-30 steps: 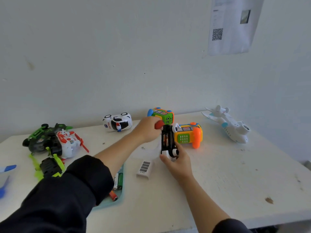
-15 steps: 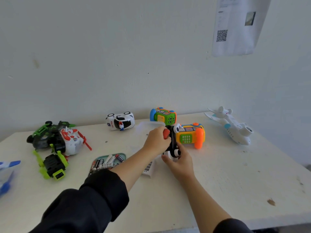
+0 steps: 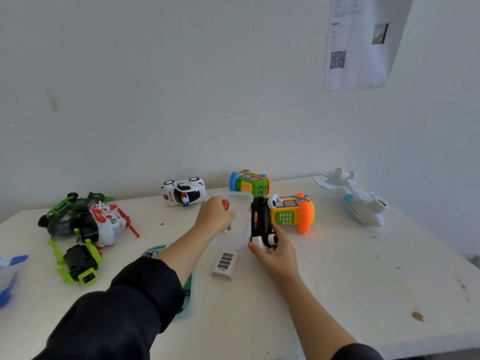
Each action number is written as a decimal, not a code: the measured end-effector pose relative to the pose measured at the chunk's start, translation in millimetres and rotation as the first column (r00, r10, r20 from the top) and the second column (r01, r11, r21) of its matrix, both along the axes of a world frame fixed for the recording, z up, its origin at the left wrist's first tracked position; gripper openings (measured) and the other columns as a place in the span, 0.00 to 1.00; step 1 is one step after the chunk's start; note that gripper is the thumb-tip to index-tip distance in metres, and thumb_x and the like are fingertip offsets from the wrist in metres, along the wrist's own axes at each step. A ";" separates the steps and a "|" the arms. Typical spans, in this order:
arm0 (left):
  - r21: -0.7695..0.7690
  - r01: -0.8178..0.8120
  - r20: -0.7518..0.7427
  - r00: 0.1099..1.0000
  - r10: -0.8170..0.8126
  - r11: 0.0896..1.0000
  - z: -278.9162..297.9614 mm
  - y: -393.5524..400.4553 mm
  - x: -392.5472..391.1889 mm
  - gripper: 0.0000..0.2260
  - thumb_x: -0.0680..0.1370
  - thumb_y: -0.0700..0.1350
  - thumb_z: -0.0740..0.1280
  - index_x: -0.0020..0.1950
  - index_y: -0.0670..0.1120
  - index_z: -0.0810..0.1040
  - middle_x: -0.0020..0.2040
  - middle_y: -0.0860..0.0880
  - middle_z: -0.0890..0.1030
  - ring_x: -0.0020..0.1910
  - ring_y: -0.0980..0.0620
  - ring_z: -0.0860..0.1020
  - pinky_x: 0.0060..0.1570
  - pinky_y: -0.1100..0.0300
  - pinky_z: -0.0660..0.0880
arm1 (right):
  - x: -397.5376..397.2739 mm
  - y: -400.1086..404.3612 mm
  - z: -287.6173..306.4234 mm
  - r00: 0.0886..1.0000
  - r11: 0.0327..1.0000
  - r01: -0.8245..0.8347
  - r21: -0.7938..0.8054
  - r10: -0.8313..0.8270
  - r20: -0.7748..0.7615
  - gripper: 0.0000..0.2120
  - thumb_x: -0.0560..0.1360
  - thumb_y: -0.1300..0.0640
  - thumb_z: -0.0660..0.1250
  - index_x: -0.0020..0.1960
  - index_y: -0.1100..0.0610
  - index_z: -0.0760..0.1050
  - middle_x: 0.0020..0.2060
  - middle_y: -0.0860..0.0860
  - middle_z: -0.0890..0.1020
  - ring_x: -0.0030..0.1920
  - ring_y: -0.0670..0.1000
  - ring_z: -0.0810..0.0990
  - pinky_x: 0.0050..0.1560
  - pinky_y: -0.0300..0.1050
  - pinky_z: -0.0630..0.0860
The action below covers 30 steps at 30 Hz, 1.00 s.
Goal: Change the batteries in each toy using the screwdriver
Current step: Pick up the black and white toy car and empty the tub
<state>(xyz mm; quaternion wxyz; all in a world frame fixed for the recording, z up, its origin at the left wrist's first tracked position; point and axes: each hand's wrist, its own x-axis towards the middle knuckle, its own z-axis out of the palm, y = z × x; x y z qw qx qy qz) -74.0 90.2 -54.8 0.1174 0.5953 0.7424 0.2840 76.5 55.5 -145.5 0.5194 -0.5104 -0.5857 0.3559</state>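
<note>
We hold a black-and-white toy car (image 3: 260, 224) on its end near the middle of the desk (image 3: 337, 268), toward the back edge. Our right hand (image 3: 275, 255) has its grip wrapped around the lower end, where white bodywork and a small white wheel with a black hub show; the upper end carries another such wheel. The black underside faces left, and orange-tipped batteries show in the opened compartment.

Our left hand (image 3: 214, 216) has its grip curled around a screwdriver (image 3: 225, 205), of which we see only the red handle end poking out between thumb and fingers. This hand sits just left of the car, apart from it, over a clear plastic container (image 3: 233, 201) whose rim shows behind the knuckles.

A white ribbed battery cover (image 3: 225, 263) lies flat on the desk just in front of both hands. Under our left forearm lies a teal tray (image 3: 188, 289), mostly hidden.

Right beside the car stands an orange-and-yellow toy phone (image 3: 293, 213), with a green toy camera (image 3: 250, 183) behind it. A white police car (image 3: 184, 194) lies near the back edge, a white airplane (image 3: 355, 196) toward the back right corner, and green and white toys (image 3: 85, 224) cluster at the left side.
</note>
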 end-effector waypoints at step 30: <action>0.301 0.033 0.532 0.823 -0.197 0.953 17.5 -35.5 -23.8 0.09 0.76 0.36 0.65 0.40 0.44 0.67 0.33 0.40 0.79 0.25 0.51 0.79 0.25 0.61 0.74 | 0.1 0.1 4.1 0.999 0.999 -0.023 0.023 0.024 -0.025 0.36 0.60 0.45 0.70 0.68 0.48 0.70 0.45 0.44 0.76 0.44 0.47 0.75 0.38 0.26 0.67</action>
